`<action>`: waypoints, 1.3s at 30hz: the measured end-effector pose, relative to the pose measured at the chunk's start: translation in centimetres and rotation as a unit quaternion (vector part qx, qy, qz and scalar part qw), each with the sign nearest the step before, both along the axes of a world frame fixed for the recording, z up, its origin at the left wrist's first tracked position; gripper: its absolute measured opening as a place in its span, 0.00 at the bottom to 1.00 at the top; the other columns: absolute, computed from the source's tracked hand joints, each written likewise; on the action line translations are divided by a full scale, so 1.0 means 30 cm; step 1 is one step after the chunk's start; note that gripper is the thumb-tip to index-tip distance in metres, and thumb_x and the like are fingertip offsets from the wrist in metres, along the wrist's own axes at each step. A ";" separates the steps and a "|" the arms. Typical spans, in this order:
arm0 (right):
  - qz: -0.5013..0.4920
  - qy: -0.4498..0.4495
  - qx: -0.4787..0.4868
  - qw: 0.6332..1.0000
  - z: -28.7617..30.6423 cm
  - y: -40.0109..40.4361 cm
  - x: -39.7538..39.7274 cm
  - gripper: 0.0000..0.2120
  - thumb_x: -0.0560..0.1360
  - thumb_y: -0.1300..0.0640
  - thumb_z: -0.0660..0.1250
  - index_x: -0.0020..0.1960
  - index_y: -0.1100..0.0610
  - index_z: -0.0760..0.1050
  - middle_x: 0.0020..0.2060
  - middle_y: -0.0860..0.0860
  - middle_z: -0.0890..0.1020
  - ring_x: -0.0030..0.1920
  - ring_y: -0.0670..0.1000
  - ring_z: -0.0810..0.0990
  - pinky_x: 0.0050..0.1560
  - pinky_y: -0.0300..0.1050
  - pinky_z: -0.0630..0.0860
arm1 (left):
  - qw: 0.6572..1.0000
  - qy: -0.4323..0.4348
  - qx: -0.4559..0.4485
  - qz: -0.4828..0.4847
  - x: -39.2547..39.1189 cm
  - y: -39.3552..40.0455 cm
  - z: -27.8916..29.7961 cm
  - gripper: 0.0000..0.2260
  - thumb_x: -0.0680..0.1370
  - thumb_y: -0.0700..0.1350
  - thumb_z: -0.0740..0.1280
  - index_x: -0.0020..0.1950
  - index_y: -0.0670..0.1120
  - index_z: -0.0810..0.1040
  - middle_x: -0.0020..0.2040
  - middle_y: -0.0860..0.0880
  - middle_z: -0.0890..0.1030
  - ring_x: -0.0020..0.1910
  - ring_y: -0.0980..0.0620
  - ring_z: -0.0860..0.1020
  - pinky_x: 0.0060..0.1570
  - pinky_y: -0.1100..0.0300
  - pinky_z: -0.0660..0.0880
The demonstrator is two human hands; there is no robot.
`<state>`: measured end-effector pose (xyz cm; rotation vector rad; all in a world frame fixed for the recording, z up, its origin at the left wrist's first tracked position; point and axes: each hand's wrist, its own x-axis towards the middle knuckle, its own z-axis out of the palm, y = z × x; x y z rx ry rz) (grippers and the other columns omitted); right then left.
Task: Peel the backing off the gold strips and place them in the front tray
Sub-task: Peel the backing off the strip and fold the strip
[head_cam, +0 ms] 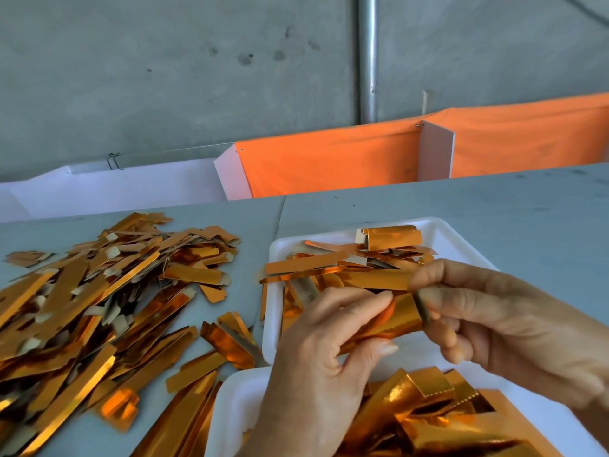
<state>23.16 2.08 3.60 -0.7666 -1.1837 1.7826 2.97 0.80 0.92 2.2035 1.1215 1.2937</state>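
My left hand (324,354) and my right hand (494,321) both grip one gold strip (390,321) above the gap between two white trays. The left thumb and fingers pinch its left part; the right fingers pinch its right end, where a thin grey backing edge shows. The near white tray (232,413) at the bottom holds wide, crinkled gold pieces (428,413). The far white tray (461,239) holds narrow gold strips (329,268), some with grey backing showing.
A big loose heap of gold strips (99,308) with paper tabs covers the grey table (494,209) on the left. Behind the table stand white and orange partitions (329,159), a metal pole (367,57) and a concrete wall.
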 end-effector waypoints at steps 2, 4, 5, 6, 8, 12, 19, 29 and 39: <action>-0.004 -0.020 -0.006 1.000 0.004 -0.001 -0.002 0.23 0.53 0.55 0.84 0.44 0.59 0.81 0.26 0.57 0.75 0.24 0.51 0.75 0.25 0.39 0.75 | 1.000 0.011 0.003 0.004 0.002 -0.001 -0.001 0.18 0.71 0.48 0.70 0.61 0.55 0.79 0.55 0.64 0.76 0.56 0.63 0.75 0.53 0.71 0.71; -0.007 -0.033 -0.005 0.999 0.005 -0.001 -0.003 0.23 0.52 0.55 0.85 0.43 0.59 0.81 0.25 0.57 0.75 0.23 0.51 0.74 0.23 0.39 0.74 | 1.000 0.011 -0.004 0.004 0.003 -0.005 -0.002 0.19 0.71 0.49 0.70 0.62 0.57 0.78 0.56 0.64 0.76 0.57 0.63 0.75 0.55 0.69 0.72; -0.007 -0.037 -0.004 0.999 0.005 -0.002 -0.003 0.23 0.52 0.55 0.85 0.42 0.59 0.81 0.25 0.56 0.74 0.22 0.51 0.73 0.23 0.39 0.74 | 1.000 0.010 -0.008 0.002 0.004 -0.006 -0.003 0.19 0.71 0.50 0.70 0.62 0.59 0.77 0.56 0.64 0.76 0.58 0.62 0.75 0.56 0.68 0.72; -0.007 -0.039 -0.001 0.999 0.005 -0.002 -0.003 0.22 0.52 0.55 0.85 0.42 0.58 0.81 0.25 0.56 0.74 0.22 0.51 0.73 0.23 0.39 0.73 | 1.000 0.010 -0.011 0.001 0.005 -0.008 -0.003 0.20 0.71 0.50 0.69 0.62 0.60 0.76 0.57 0.64 0.76 0.59 0.61 0.75 0.56 0.66 0.73; -0.008 -0.039 0.002 0.999 0.004 -0.001 -0.003 0.21 0.53 0.56 0.84 0.41 0.58 0.80 0.25 0.56 0.73 0.22 0.51 0.72 0.22 0.39 0.72 | 1.000 0.016 -0.014 0.001 0.008 -0.012 -0.001 0.21 0.72 0.51 0.68 0.64 0.63 0.71 0.57 0.63 0.75 0.59 0.61 0.75 0.57 0.65 0.73; -0.003 -0.020 -0.002 1.000 0.001 0.002 -0.001 0.20 0.54 0.57 0.84 0.42 0.59 0.80 0.25 0.56 0.73 0.22 0.51 0.72 0.23 0.39 0.73 | 1.000 0.009 -0.011 -0.006 0.007 -0.013 0.002 0.18 0.72 0.50 0.69 0.60 0.62 0.72 0.56 0.62 0.77 0.58 0.59 0.76 0.56 0.63 0.74; -0.010 -0.026 -0.002 1.000 0.010 -0.001 0.001 0.14 0.56 0.61 0.77 0.41 0.58 0.80 0.25 0.58 0.74 0.22 0.52 0.73 0.23 0.40 0.74 | 1.000 0.015 0.008 -0.008 0.004 -0.011 0.003 0.16 0.73 0.49 0.68 0.59 0.61 0.73 0.55 0.61 0.77 0.58 0.58 0.76 0.54 0.66 0.73; -0.050 -0.028 0.004 0.998 0.006 -0.001 -0.024 0.07 0.61 0.66 0.70 0.39 0.58 0.80 0.24 0.56 0.70 0.22 0.50 0.70 0.21 0.38 0.71 | 0.997 0.034 0.067 -0.005 0.000 -0.006 0.001 0.15 0.73 0.48 0.69 0.60 0.57 0.79 0.57 0.61 0.77 0.57 0.58 0.76 0.54 0.62 0.75; -0.081 -0.118 0.057 0.988 0.004 -0.003 -0.035 0.06 0.62 0.64 0.67 0.38 0.57 0.77 0.23 0.56 0.72 0.21 0.50 0.69 0.23 0.37 0.69 | 0.983 0.115 0.141 0.011 -0.001 -0.006 0.004 0.16 0.75 0.48 0.63 0.63 0.52 0.79 0.57 0.52 0.78 0.53 0.48 0.78 0.47 0.50 0.78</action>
